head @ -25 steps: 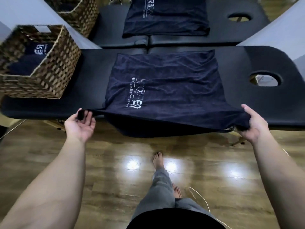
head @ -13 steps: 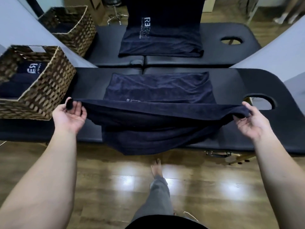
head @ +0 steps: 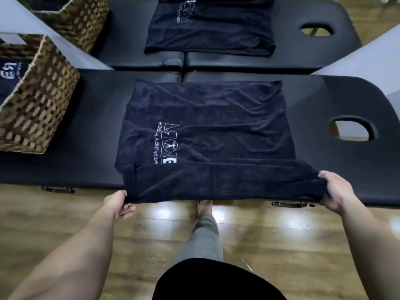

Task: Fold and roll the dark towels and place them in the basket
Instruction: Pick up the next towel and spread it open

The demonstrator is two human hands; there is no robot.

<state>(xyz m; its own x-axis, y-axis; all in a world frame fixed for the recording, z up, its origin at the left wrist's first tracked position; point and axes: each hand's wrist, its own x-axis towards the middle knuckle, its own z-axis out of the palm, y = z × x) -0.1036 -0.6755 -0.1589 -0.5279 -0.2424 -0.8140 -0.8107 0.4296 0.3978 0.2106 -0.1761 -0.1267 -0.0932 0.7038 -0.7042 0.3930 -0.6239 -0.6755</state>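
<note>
A dark towel with a white logo lies flat on the black worktop, its near edge folded back at 6 o'clock. The left hand and right hand each hold a near corner, fingers grasping the cloth. A wicker basket with a towel inside sits at 9 o'clock
</note>
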